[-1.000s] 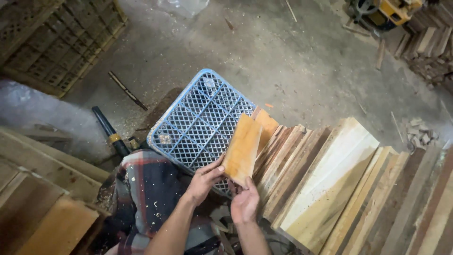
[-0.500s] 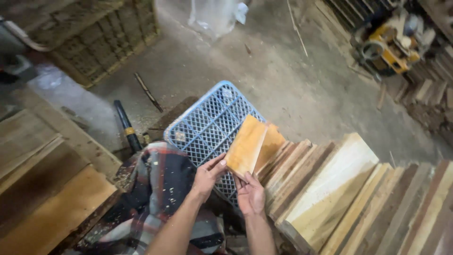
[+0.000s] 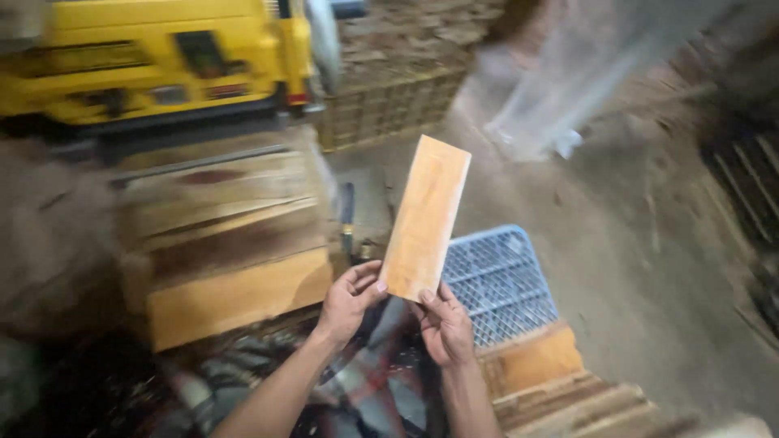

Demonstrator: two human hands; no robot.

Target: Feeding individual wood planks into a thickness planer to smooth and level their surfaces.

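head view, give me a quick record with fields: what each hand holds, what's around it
left hand: left hand grips the lower left corner of the wooden board
right hand: right hand supports the board's bottom edge
board: flat, light orange, held upright and tilted slightly right
behind: blue plastic crate on the concrete floor
left side: stacked planks below a yellow machine
image: blurred

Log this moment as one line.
left hand: holds board bottom edge | right hand: holds same board | board: raised, upright | behind: blue crate, yellow machine
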